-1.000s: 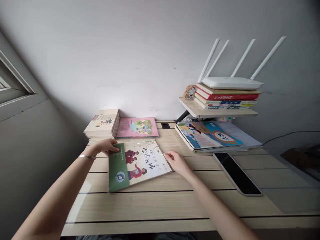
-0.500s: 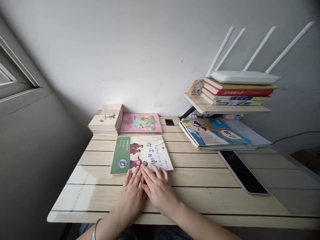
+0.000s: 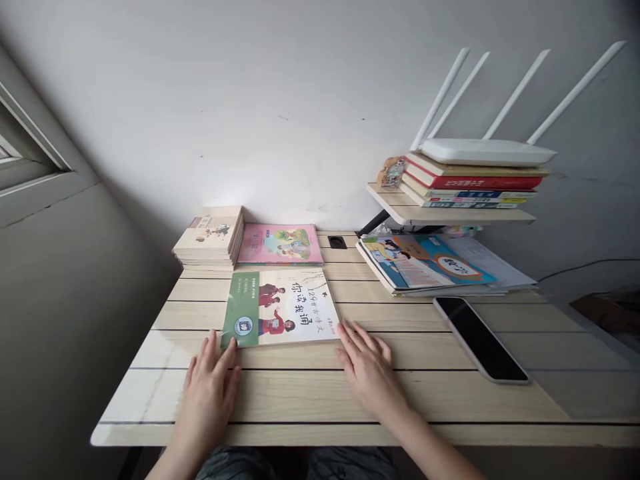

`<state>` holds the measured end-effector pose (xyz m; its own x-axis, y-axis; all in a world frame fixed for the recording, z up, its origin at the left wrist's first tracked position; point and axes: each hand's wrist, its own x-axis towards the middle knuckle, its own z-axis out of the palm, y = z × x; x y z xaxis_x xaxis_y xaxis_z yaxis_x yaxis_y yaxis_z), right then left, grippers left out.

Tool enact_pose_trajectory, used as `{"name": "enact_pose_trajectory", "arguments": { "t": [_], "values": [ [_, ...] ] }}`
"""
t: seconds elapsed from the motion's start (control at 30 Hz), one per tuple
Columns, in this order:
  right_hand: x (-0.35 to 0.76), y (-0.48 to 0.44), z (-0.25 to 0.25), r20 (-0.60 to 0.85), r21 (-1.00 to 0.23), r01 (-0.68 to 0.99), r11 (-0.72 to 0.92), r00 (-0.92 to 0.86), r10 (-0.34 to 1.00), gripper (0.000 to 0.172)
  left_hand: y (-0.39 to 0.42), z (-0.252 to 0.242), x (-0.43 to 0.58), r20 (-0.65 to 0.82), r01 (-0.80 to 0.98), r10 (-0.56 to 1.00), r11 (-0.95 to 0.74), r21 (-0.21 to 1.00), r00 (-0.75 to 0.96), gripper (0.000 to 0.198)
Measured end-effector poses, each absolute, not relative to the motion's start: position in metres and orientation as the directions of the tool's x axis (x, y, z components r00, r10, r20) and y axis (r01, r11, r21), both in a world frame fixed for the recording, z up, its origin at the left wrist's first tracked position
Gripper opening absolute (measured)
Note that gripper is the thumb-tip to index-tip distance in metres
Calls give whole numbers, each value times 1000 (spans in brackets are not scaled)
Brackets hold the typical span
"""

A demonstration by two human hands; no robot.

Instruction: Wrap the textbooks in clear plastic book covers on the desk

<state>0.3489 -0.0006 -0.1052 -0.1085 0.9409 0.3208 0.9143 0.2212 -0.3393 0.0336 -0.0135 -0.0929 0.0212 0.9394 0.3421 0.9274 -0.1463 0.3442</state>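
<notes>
A green and white book (image 3: 283,308) lies shut on the slatted desk (image 3: 300,393), its cover turned sideways to me. My left hand (image 3: 209,377) rests at its near left corner, fingers stretched out, the fingertips at the green edge. On the other side, my right hand (image 3: 369,363) lies flat with its fingertips at the near right corner. Neither hand grips anything. Just behind this book is a pink book (image 3: 280,243), lying flat on other books.
Small books (image 3: 213,233) form a stack at the back left. A phone (image 3: 481,340) lies to the right, below a pile of textbooks (image 3: 425,263). A raised shelf (image 3: 450,215) bears more books and a white router (image 3: 487,152). A black socket (image 3: 337,242) is set near the wall.
My hands have moved apart from the middle of the book's near edge, the left hand to its left corner and the right hand to its right corner. The book stays in place.
</notes>
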Motion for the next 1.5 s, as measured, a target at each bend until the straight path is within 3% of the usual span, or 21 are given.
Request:
{"name": "enact_pose_trajectory", "arguments": {
  "t": [0.13, 0.2, 0.3, 0.67, 0.87, 1.1, 1.3, 1.37, 1.43, 1.5],
  "values": [
    [347, 20, -98, 317, -645, 744, 176, 50, 947, 34, 9, -68, 25, 137, 720, 972, 43, 692, -190, 38],
    [349, 32, -96, 217, -765, 638, 84, 133, 967, 32, 17, -57, 24, 15, 655, 967, 161, 738, -255, 33],
    [353, 47, -91, 60, -837, 544, -53, 188, 980, 33, 22, -52, 25, -21, 637, 947, 232, 735, -320, 27],
    [361, 65, -83, -56, -698, 701, -144, 147, 988, 23, 18, -58, 28, -27, 659, 952, 231, 715, -305, 28],
    [362, 65, -83, -23, -656, 742, -135, 160, 987, 23, 18, -64, 33, 125, 754, 966, 92, 651, -226, 34],
    [358, 57, -81, -12, -616, 778, -123, 147, 989, 21, 28, -65, 27, 170, 810, 981, -23, 586, -95, 35],
    [353, 38, -74, -365, -744, 636, -205, -129, 922, 15, 53, -63, 16, 193, 811, 979, -65, 582, -60, 32],
    [359, 53, -62, -314, -715, 689, -118, -166, 935, 19, 58, -62, 16, 161, 810, 986, -57, 584, -47, 33],
    [365, 80, -48, -26, -625, 779, 44, -77, 997, 20, 59, -60, 16, 124, 800, 991, -32, 599, -53, 35],
    [368, 112, -39, 104, -582, 807, 102, -50, 993, 15, 60, -58, 17, 90, 795, 993, 8, 607, -79, 37]
  ]
}}
